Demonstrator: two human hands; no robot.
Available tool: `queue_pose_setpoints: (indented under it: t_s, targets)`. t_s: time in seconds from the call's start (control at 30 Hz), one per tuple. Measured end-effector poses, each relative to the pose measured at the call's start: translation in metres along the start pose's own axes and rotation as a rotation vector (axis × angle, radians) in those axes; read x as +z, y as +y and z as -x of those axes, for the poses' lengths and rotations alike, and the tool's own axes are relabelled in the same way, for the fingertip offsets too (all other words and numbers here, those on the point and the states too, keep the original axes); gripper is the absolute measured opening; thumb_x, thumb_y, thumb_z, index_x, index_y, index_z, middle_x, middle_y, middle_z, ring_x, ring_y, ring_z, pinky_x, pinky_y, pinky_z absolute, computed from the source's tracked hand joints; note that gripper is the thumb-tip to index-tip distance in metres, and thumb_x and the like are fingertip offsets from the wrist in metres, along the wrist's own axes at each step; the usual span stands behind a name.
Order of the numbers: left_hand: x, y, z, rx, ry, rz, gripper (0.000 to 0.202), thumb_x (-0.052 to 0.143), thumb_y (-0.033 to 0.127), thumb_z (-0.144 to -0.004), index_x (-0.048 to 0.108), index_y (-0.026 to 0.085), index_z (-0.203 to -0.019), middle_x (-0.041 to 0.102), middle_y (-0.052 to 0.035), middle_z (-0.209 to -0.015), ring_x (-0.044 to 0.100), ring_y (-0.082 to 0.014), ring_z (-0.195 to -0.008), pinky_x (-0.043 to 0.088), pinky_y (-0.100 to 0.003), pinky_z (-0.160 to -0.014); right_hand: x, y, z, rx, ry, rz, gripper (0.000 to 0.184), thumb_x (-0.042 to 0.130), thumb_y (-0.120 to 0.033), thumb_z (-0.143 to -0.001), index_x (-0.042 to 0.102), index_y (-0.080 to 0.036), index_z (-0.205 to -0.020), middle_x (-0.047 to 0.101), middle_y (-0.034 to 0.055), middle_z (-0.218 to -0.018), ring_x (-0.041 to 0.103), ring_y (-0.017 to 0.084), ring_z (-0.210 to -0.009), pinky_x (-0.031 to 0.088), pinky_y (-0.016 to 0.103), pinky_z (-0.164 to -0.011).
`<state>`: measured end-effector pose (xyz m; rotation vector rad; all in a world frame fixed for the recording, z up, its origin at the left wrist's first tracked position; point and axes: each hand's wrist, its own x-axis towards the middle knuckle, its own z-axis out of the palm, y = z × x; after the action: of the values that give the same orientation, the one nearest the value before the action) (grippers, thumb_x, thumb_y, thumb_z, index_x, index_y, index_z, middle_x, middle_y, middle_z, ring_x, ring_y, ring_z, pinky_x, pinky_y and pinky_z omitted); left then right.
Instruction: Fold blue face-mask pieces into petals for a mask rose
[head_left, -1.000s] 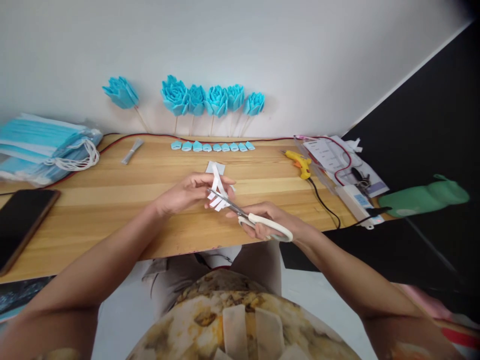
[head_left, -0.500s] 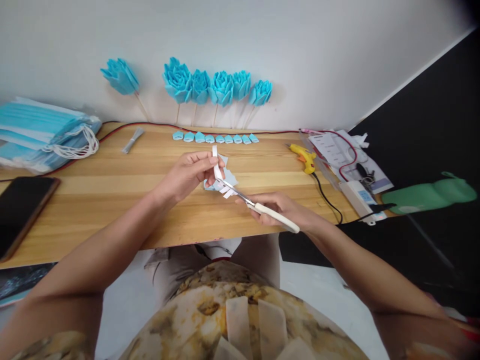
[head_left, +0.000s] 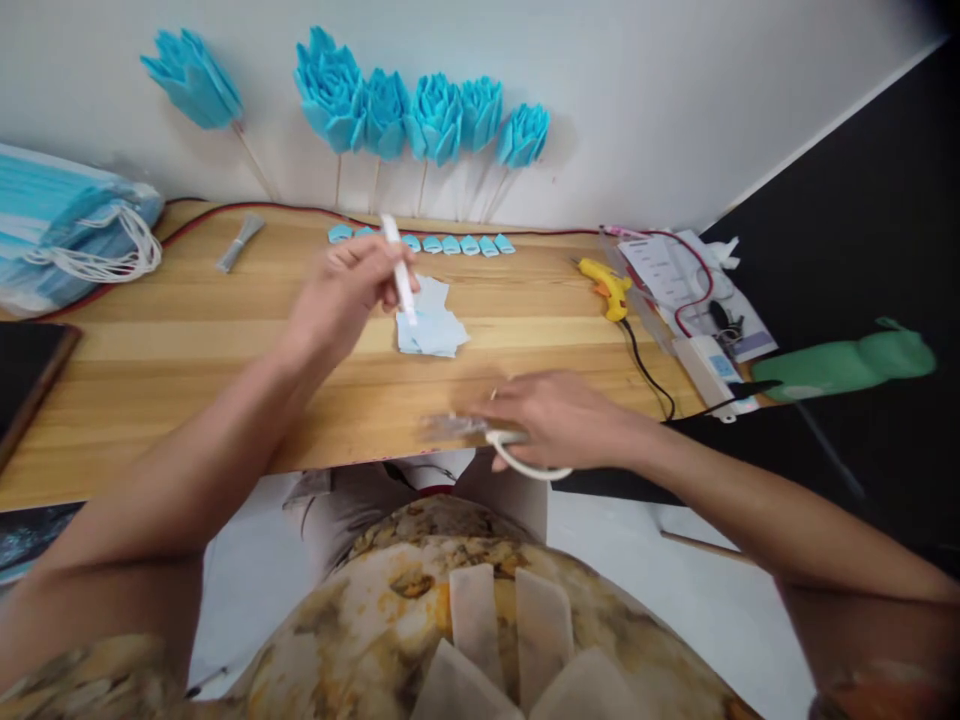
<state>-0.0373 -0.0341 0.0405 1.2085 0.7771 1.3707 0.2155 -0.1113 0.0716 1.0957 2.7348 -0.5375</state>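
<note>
Between the thumb and fingers of my left hand (head_left: 345,290) is a narrow white strip (head_left: 399,268), raised above the table. Below it on the wood lie light-blue cut pieces (head_left: 431,332) in a small heap. Low at the table's front edge, my right hand (head_left: 559,415) grips the scissors (head_left: 529,464) by their white handle. Their blades point left and are blurred by motion. Part of the handle is hidden under the fingers.
Small folded blue pieces (head_left: 450,244) form a row behind my left hand. Blue flowers on sticks (head_left: 433,118) lean against the wall. A yellow glue gun (head_left: 607,288), power strip (head_left: 709,372) and green bottle (head_left: 847,368) are right; face masks (head_left: 67,215) and a phone (head_left: 26,375) left.
The scissors have come away from the white strip and down to the table's front edge with my right hand. My left hand has moved left with the strip.
</note>
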Motion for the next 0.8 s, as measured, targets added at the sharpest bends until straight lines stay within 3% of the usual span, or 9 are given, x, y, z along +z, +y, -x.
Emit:
queue_pose_setpoints:
  t_s: [0.07, 0.17, 0.27, 0.37, 0.47, 0.53, 0.63, 0.8]
  targets:
    - [-0.003, 0.005, -0.004, 0.031, 0.075, 0.053, 0.022, 0.072, 0.032, -0.089, 0.07, 0.012, -0.078, 0.069, 0.0008, -0.06, 0.052, -0.0054, -0.047, 0.039, -0.018, -0.049, -0.004, -0.001, 0.004, -0.023, -0.037, -0.061, 0.057, 0.074, -0.042, -0.083, 0.064, -0.029, -0.138, 0.075, 0.0093, -0.105, 0.07, 0.025, -0.092, 0.048, 0.029, -0.072]
    - [-0.005, 0.007, -0.006, -0.066, 0.021, 0.115, 0.026, 0.078, 0.036, -0.083, 0.071, 0.012, -0.077, 0.069, -0.0012, -0.063, 0.054, -0.0066, -0.049, 0.043, -0.019, -0.05, -0.019, 0.004, 0.011, 0.05, 0.09, -0.333, 0.067, 0.078, -0.052, -0.079, 0.062, -0.027, -0.139, 0.075, 0.0085, -0.111, 0.069, 0.024, -0.095, 0.052, 0.032, -0.08]
    - [-0.005, 0.002, -0.007, -0.055, 0.036, 0.183, 0.027, 0.08, 0.038, -0.08, 0.073, 0.012, -0.082, 0.07, -0.0023, -0.067, 0.056, -0.0076, -0.053, 0.045, -0.02, -0.053, -0.026, 0.012, 0.013, 0.058, 0.237, -0.625, 0.071, 0.08, -0.055, -0.074, 0.064, -0.024, -0.137, 0.073, 0.0091, -0.114, 0.067, 0.024, -0.097, 0.053, 0.033, -0.083]
    - [-0.006, -0.001, -0.007, -0.05, 0.034, 0.237, 0.03, 0.082, 0.041, -0.078, 0.074, 0.012, -0.085, 0.072, -0.0039, -0.071, 0.057, -0.0086, -0.055, 0.046, -0.021, -0.055, -0.01, 0.016, 0.006, 0.065, 0.304, -0.936, 0.067, 0.074, -0.057, -0.081, 0.062, -0.022, -0.137, 0.067, 0.0065, -0.095, 0.062, 0.018, -0.081, 0.052, 0.03, -0.073]
    - [-0.005, -0.001, -0.007, -0.041, 0.039, 0.299, 0.031, 0.085, 0.039, -0.073, 0.075, 0.012, -0.084, 0.074, -0.0052, -0.078, 0.059, -0.0092, -0.06, 0.049, -0.022, -0.06, 0.018, 0.013, -0.013, -0.091, 0.346, -1.258, 0.069, 0.065, -0.064, -0.085, 0.058, -0.021, -0.138, 0.059, 0.0048, -0.091, 0.053, 0.012, -0.068, 0.045, 0.026, -0.06]
    - [-0.004, -0.001, -0.006, -0.029, 0.062, 0.322, 0.027, 0.085, 0.035, -0.073, 0.075, 0.012, -0.083, 0.073, -0.005, -0.08, 0.06, -0.0092, -0.063, 0.049, -0.022, -0.063, 0.034, 0.006, -0.027, -0.158, 0.43, -1.417, 0.067, 0.061, -0.066, -0.087, 0.057, -0.021, -0.137, 0.057, 0.0047, -0.091, 0.051, 0.014, -0.071, 0.048, 0.029, -0.065]
    - [-0.003, -0.001, -0.006, -0.017, 0.086, 0.348, 0.021, 0.084, 0.029, -0.074, 0.075, 0.012, -0.082, 0.07, -0.0027, -0.071, 0.062, -0.0102, -0.064, 0.05, -0.022, -0.064, 0.043, -0.005, -0.047, -0.108, 0.551, -1.573, 0.062, 0.064, -0.065, -0.085, 0.059, -0.022, -0.13, 0.058, 0.0056, -0.096, 0.056, 0.016, -0.083, 0.051, 0.032, -0.079]
    - [-0.002, -0.002, -0.004, -0.024, 0.048, 0.417, 0.022, 0.085, 0.029, -0.074, 0.074, 0.014, -0.087, 0.07, -0.0005, -0.068, 0.065, -0.0109, -0.064, 0.052, -0.023, -0.064, 0.038, -0.017, -0.073, 0.081, 0.687, -1.599, 0.053, 0.075, -0.06, -0.079, 0.064, -0.021, -0.112, 0.064, 0.0048, -0.103, 0.059, 0.014, -0.087, 0.048, 0.028, -0.082]
